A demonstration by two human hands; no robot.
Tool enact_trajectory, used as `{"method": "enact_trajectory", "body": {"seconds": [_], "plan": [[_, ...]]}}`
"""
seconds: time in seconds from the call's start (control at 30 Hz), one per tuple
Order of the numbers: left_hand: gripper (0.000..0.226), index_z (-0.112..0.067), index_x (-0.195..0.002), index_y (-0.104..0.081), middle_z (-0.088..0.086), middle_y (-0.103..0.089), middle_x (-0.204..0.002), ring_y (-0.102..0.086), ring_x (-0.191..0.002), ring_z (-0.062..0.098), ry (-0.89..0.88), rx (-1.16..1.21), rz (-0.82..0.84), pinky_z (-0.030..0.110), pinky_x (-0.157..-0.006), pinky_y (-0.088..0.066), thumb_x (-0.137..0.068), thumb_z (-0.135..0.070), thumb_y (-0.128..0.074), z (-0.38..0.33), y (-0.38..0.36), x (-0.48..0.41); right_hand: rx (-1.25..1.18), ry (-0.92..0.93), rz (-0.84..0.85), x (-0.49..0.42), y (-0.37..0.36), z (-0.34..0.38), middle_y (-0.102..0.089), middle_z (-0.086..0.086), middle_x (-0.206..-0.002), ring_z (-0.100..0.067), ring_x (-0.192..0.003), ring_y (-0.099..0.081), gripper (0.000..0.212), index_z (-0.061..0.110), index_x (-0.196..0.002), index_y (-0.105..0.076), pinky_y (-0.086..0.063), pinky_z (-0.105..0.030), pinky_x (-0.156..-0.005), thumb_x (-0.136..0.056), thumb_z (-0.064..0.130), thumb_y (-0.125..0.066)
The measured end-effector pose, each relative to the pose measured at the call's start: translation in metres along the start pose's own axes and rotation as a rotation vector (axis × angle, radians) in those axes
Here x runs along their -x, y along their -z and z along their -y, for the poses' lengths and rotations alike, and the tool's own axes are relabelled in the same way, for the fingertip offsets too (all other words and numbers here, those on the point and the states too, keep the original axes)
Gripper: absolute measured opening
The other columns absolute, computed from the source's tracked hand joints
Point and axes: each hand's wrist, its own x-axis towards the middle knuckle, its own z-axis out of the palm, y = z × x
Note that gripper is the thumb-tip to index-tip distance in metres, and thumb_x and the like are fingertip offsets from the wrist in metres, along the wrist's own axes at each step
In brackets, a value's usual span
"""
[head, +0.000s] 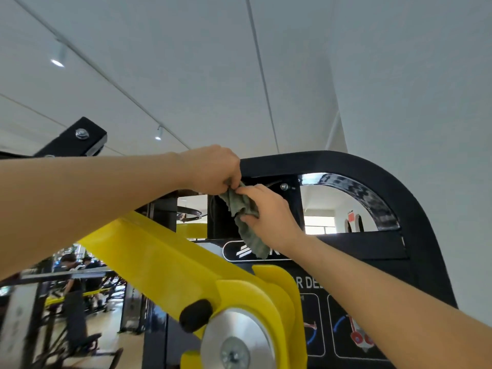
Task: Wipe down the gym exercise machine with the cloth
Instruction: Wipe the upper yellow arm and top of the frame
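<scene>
A crumpled grey-green cloth [246, 219] hangs in front of the upper opening of the black exercise machine frame [372, 171]. My left hand [213, 169] pinches the cloth's top corner just under the frame's top bar. My right hand [269, 214] holds the cloth a little lower, fingers curled round its middle, with the loose end dangling over the machine's logo plate. Below my arms a yellow lever arm [165, 259] runs down to a silver pivot disc [237, 342].
A black bracket with a bolt [80, 139] juts in at upper left. The machine's panel carries instruction pictures [354, 328] at lower right. Other gym machines and people [74, 272] are far off at lower left. White ceiling with track lights fills the top.
</scene>
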Motion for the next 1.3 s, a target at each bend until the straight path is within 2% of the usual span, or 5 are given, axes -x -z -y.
{"method": "enact_trajectory", "body": {"seconds": [0.23, 0.43, 0.6, 1.1, 1.3], "plan": [[0.017, -0.033, -0.092, -0.08, -0.016, -0.053, -0.081, -0.051, -0.076, 0.005, -0.073, 0.041, 0.057, 0.009, -0.062, -0.026, -0.093, -0.043, -0.067, -0.003, -0.007, 0.018, -0.046, 0.101, -0.01, 0.008, -0.008, 0.011, -0.054, 0.0, -0.113, -0.012, -0.091, -0.057, 0.029, 0.012, -0.111, -0.069, -0.051, -0.017, -0.077, -0.084, 0.003, -0.075], [0.013, -0.037, -0.093, -0.079, -0.018, -0.052, -0.087, -0.056, -0.089, 0.006, -0.131, 0.092, 0.12, 0.021, -0.075, -0.045, -0.093, -0.041, -0.066, -0.022, -0.019, 0.016, 0.075, 0.143, 0.063, 0.019, 0.003, -0.003, -0.057, -0.002, -0.117, -0.016, -0.099, -0.058, 0.011, 0.009, -0.099, -0.078, -0.041, -0.009, -0.084, -0.089, 0.01, -0.073], [0.015, -0.042, -0.1, -0.076, -0.02, -0.045, -0.085, -0.047, -0.085, 0.003, -0.103, 0.034, 0.039, 0.019, -0.061, -0.031, -0.089, -0.049, -0.069, -0.022, -0.024, 0.012, 0.167, 0.089, 0.131, 0.019, 0.012, -0.013, -0.062, 0.0, -0.104, -0.019, -0.095, -0.06, 0.014, 0.016, -0.101, -0.08, -0.049, -0.031, -0.084, -0.09, 0.015, -0.072], [0.013, -0.023, -0.096, -0.077, -0.005, -0.06, -0.095, -0.056, -0.092, 0.017, 0.057, 0.086, -0.272, 0.042, -0.076, -0.052, -0.092, -0.034, -0.071, 0.002, -0.001, -0.004, 0.195, 0.077, -0.213, 0.002, 0.046, -0.022, -0.065, -0.003, -0.104, -0.018, -0.089, -0.062, 0.021, 0.008, -0.105, -0.076, -0.046, -0.02, -0.08, -0.092, -0.001, -0.063], [0.016, -0.028, -0.102, -0.078, -0.005, -0.062, -0.099, -0.062, -0.099, 0.023, 0.075, -0.059, -0.157, 0.031, -0.07, -0.045, -0.092, -0.026, -0.066, -0.013, -0.002, -0.038, 0.536, 0.108, 0.077, -0.008, 0.072, -0.042, -0.055, 0.008, -0.094, -0.012, -0.084, -0.052, 0.005, 0.03, -0.091, -0.053, -0.041, -0.038, -0.066, -0.096, 0.031, -0.051]]}}
